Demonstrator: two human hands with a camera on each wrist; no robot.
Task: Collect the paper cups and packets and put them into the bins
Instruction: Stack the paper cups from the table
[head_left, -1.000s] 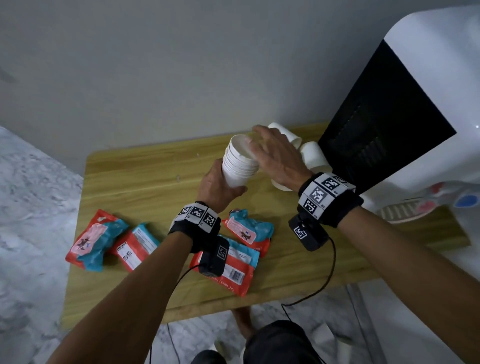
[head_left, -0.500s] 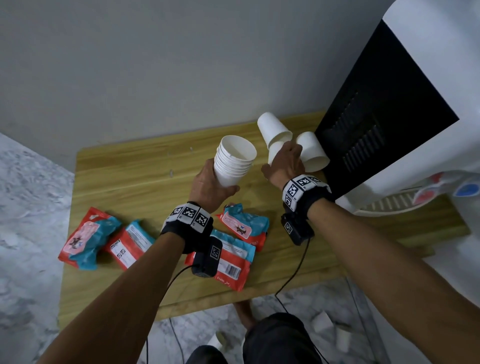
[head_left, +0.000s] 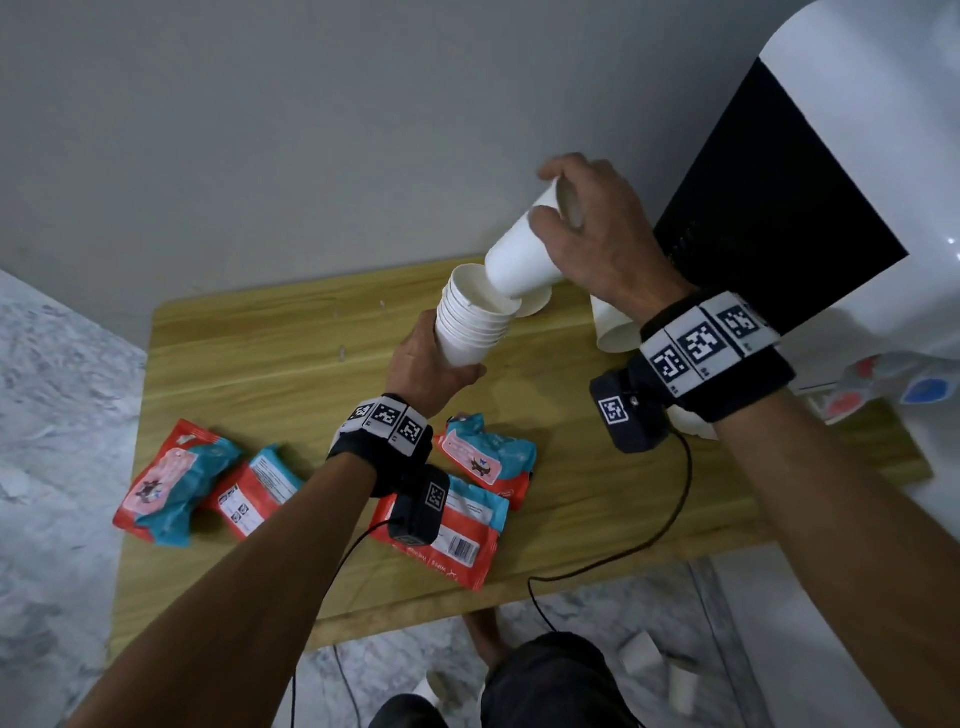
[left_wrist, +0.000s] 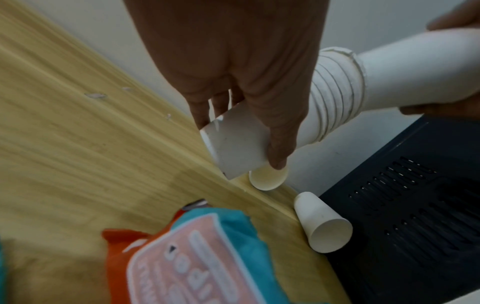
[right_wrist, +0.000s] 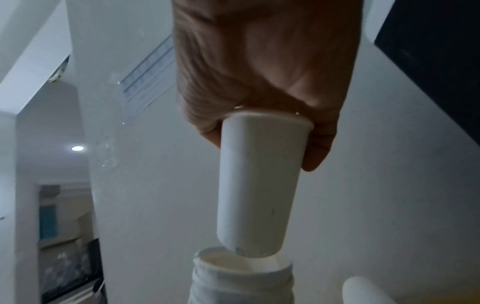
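From the head view the left hand (head_left: 423, 366) grips a stack of paper cups (head_left: 470, 325) above the wooden table (head_left: 249, 358), while at its 1 o'clock the right hand (head_left: 597, 234) holds a single cup (head_left: 519, 260) by the rim — base in the stack's mouth; four packets (head_left: 488, 460) lie near the table's front edge. The left wrist view shows fingers (left_wrist: 280, 131) curled round the stack's base, two loose cups (left_wrist: 322, 224) at 5 o'clock. The right wrist view — thumb and fingers (right_wrist: 322, 144) pinch the cup's rim.

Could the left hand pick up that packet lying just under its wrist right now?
Probably not yet: the left hand grips the cup stack while the right hand slots in another paper cup. The wipes packet itself lies uncovered.
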